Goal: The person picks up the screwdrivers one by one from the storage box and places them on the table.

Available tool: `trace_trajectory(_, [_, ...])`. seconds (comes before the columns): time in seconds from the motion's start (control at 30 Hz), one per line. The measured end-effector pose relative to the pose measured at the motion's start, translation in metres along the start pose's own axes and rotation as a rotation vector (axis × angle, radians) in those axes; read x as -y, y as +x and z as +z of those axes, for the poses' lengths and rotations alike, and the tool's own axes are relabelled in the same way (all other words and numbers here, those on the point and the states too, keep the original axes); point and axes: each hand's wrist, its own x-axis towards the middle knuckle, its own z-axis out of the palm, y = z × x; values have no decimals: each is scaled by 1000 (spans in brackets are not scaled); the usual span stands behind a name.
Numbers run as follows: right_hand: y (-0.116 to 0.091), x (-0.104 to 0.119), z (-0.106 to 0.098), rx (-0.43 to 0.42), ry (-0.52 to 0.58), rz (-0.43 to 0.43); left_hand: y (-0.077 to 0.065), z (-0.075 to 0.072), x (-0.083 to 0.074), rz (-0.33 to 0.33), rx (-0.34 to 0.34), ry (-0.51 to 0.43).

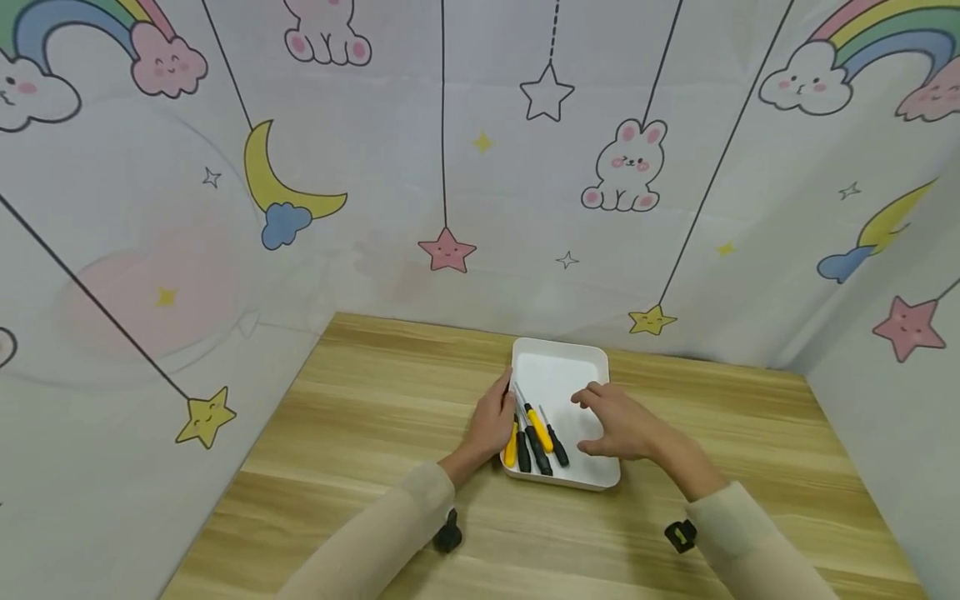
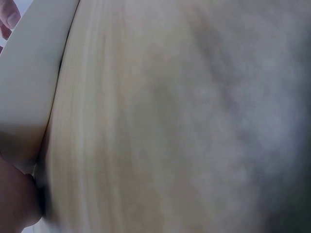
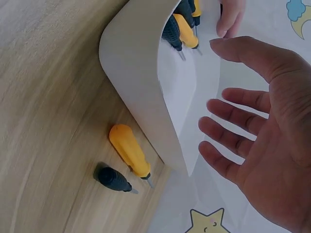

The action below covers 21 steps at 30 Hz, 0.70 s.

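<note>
A white tray point(image 1: 558, 367) point(image 2: 34, 73) holds several screwdrivers with yellow or black handles, bunched in its near left part; one yellow screwdriver point(image 1: 538, 429) lies over the others. My left hand point(image 1: 491, 421) grips the tray's left side wall, with its fingers partly hidden there. Above the tray's right half hovers my right hand point(image 1: 622, 423) point(image 3: 272, 145), fingers spread and thumb apart, holding nothing. Outside the tray, in the right wrist view, a yellow-handled screwdriver point(image 3: 129, 148) and a black-handled screwdriver point(image 3: 112, 178) lie on the table; my right arm hides them in the head view.
The wood-grain table point(image 1: 390, 383) meets a pale printed cloth backdrop point(image 1: 510, 192) behind the tray. Cloth also hangs along the left and right sides. Dark wrist cameras, such as the left one point(image 1: 448, 533), hang below both sleeves.
</note>
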Motion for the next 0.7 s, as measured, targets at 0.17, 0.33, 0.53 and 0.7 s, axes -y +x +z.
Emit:
trace_trajectory(0.17, [3, 4, 6, 8, 3, 10, -1, 0, 0, 21, 7, -5])
trace_trajectory(0.33, [7, 8, 10, 23, 11, 20, 0, 0, 0, 22, 6, -8])
trace_trajectory(0.53, [7, 10, 16, 40, 36, 36, -2, -1, 0, 11, 14, -13])
trace_trajectory(0.7, [8, 12, 20, 40, 31, 27, -3, -1, 0, 15, 10, -6])
